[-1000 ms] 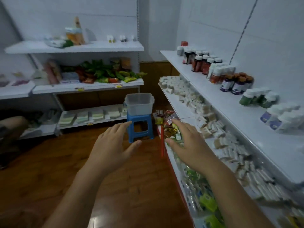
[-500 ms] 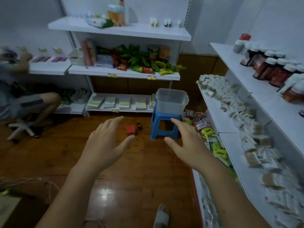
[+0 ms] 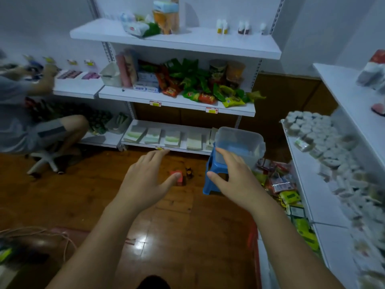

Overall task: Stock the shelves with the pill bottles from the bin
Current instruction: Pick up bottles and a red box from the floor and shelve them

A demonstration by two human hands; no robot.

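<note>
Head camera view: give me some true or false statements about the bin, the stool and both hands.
1. The clear bin sits on the blue stool. True.
2. The right hand grips a pill bottle. False: its fingers are straight and it holds nothing.
3. The left hand is open, stretched out above the wooden floor. True.
4. The small red thing lies inside the bin. False: it lies on the floor, to the left of the stool.
5. A seated person is at the far left of the view. True.
</note>
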